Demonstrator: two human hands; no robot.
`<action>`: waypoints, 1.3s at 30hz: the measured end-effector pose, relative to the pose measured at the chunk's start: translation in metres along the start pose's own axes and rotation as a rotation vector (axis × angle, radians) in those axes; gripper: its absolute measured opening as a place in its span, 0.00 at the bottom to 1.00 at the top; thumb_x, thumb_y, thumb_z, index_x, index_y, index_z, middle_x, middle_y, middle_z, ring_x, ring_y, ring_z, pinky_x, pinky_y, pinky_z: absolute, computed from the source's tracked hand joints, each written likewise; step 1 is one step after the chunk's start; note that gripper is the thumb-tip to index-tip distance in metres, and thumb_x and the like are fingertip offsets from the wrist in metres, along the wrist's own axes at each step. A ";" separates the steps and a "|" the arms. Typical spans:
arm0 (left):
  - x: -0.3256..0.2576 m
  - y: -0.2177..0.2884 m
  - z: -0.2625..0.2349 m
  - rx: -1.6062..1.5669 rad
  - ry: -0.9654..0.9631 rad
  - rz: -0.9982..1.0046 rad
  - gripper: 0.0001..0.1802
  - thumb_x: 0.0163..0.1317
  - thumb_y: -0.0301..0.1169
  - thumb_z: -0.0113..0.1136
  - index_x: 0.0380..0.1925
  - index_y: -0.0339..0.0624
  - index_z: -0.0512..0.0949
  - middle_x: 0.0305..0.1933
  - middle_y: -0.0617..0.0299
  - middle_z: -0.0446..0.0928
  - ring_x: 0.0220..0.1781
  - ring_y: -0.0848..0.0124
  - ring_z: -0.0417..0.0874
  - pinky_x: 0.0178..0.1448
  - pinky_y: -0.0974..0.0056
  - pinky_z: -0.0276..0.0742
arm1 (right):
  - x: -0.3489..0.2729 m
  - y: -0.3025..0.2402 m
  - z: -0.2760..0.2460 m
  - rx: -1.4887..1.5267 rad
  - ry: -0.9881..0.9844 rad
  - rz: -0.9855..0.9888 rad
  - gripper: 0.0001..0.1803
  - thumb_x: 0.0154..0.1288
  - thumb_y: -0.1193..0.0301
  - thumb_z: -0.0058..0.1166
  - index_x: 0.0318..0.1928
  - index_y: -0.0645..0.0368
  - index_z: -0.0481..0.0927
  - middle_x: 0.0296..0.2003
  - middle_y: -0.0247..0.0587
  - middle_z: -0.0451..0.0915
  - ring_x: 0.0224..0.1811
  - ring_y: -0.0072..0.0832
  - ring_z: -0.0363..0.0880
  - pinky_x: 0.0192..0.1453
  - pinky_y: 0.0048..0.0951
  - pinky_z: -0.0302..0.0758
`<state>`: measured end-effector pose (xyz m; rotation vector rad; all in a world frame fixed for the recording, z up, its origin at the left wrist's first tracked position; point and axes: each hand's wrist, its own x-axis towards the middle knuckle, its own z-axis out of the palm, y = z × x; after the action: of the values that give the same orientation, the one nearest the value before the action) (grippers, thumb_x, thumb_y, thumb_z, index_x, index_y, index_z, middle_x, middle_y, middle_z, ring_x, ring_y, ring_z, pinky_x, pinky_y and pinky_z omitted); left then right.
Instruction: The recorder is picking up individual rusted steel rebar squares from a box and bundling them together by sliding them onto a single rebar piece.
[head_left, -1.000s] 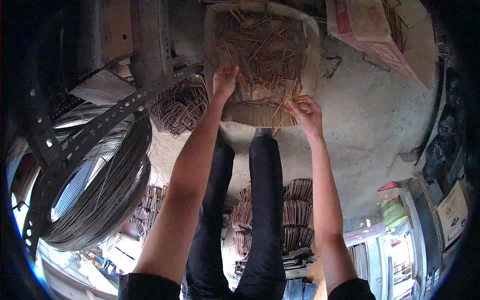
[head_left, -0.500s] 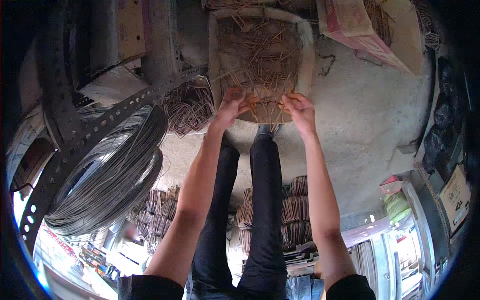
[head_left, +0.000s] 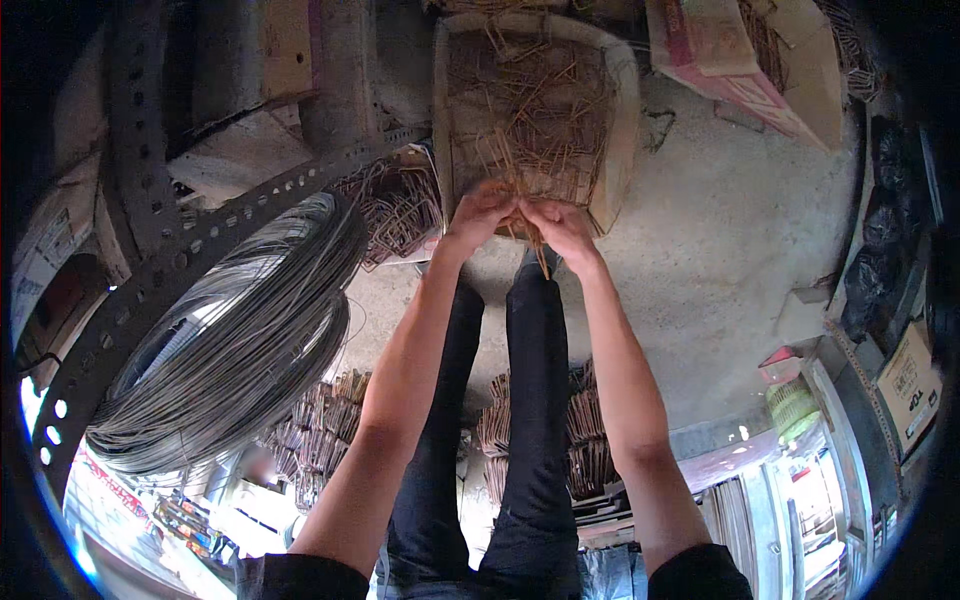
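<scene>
My left hand (head_left: 482,212) and my right hand (head_left: 562,226) meet over the near end of a shallow tub (head_left: 623,110). Both are closed, fingers bent round a small bunch of thin rusty bent wires (head_left: 543,256). The wire ends stick out beyond the fingers, toward the tub and back toward my legs. Exactly how many pieces each hand has is hidden by the fingers. Inside the tub lies a tangled heap of similar rusty bent wires (head_left: 540,110). Left of my left hand is a box of bent wire frames (head_left: 400,215).
A large coil of grey wire (head_left: 240,340) and a perforated metal bar (head_left: 200,235) are at left. A cardboard box (head_left: 715,60) holding wires stands far right. Bundled wire frames (head_left: 494,430) are stacked around my legs, and black bags (head_left: 885,215) lie along the right edge.
My hands were apart, each with wires in its fingers. They have come together, the right hand moving left and the left hand slightly right. The view has shifted slightly.
</scene>
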<state>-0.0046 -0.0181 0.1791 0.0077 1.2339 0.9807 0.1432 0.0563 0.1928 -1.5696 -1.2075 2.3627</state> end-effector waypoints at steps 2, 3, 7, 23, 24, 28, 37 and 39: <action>-0.002 0.007 0.006 0.029 0.055 -0.068 0.22 0.58 0.32 0.61 0.49 0.37 0.66 0.44 0.56 0.75 0.48 0.68 0.77 0.54 0.63 0.75 | -0.008 -0.006 -0.009 -0.061 -0.074 0.027 0.15 0.61 0.62 0.57 0.36 0.64 0.81 0.28 0.32 0.80 0.31 0.18 0.74 0.36 0.23 0.70; -0.003 0.010 0.008 0.022 0.054 -0.066 0.22 0.58 0.32 0.61 0.49 0.37 0.66 0.44 0.56 0.75 0.48 0.68 0.77 0.54 0.63 0.75 | -0.010 -0.008 -0.013 -0.113 -0.151 0.053 0.14 0.59 0.65 0.59 0.38 0.64 0.81 0.30 0.33 0.81 0.32 0.18 0.75 0.37 0.22 0.70; -0.001 0.014 0.012 0.080 0.073 -0.043 0.15 0.59 0.30 0.60 0.44 0.41 0.70 0.40 0.60 0.77 0.42 0.70 0.79 0.45 0.67 0.78 | -0.008 0.003 -0.022 0.088 -0.129 0.045 0.13 0.58 0.68 0.60 0.41 0.63 0.80 0.32 0.34 0.81 0.33 0.18 0.75 0.38 0.21 0.71; -0.021 0.029 0.025 0.069 -0.048 0.048 0.31 0.60 0.30 0.57 0.61 0.42 0.56 0.54 0.53 0.68 0.56 0.64 0.72 0.57 0.59 0.75 | -0.025 -0.009 -0.022 0.197 0.053 0.109 0.15 0.60 0.73 0.57 0.46 0.68 0.75 0.39 0.42 0.79 0.38 0.25 0.78 0.45 0.27 0.76; -0.019 0.029 0.028 0.065 -0.056 0.046 0.31 0.60 0.30 0.57 0.61 0.42 0.56 0.54 0.53 0.68 0.56 0.64 0.72 0.57 0.59 0.75 | -0.024 -0.005 -0.029 0.106 0.048 0.115 0.15 0.60 0.73 0.56 0.47 0.67 0.74 0.40 0.42 0.78 0.40 0.26 0.79 0.48 0.29 0.77; -0.015 0.032 0.011 -0.108 -0.047 0.055 0.29 0.62 0.28 0.54 0.62 0.41 0.55 0.56 0.56 0.67 0.56 0.66 0.72 0.59 0.61 0.73 | -0.031 -0.034 -0.013 0.293 0.135 0.095 0.20 0.61 0.70 0.55 0.52 0.65 0.70 0.40 0.45 0.78 0.40 0.27 0.79 0.45 0.32 0.79; -0.002 0.044 0.025 -0.122 -0.196 -0.038 0.23 0.63 0.31 0.54 0.57 0.40 0.65 0.51 0.60 0.73 0.53 0.72 0.73 0.57 0.67 0.71 | -0.015 -0.046 -0.016 -0.179 0.061 -0.096 0.28 0.62 0.66 0.54 0.61 0.56 0.62 0.44 0.41 0.77 0.47 0.29 0.77 0.50 0.30 0.75; -0.002 0.044 0.025 -0.094 -0.203 0.017 0.24 0.63 0.31 0.54 0.59 0.40 0.64 0.51 0.61 0.73 0.53 0.72 0.73 0.57 0.68 0.71 | -0.014 -0.047 -0.010 -0.044 0.045 -0.044 0.31 0.60 0.68 0.57 0.62 0.56 0.60 0.43 0.38 0.77 0.46 0.28 0.77 0.50 0.27 0.74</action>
<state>-0.0127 0.0199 0.2119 0.0428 1.0021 1.0257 0.1410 0.0882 0.2316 -1.5826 -1.2792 2.2771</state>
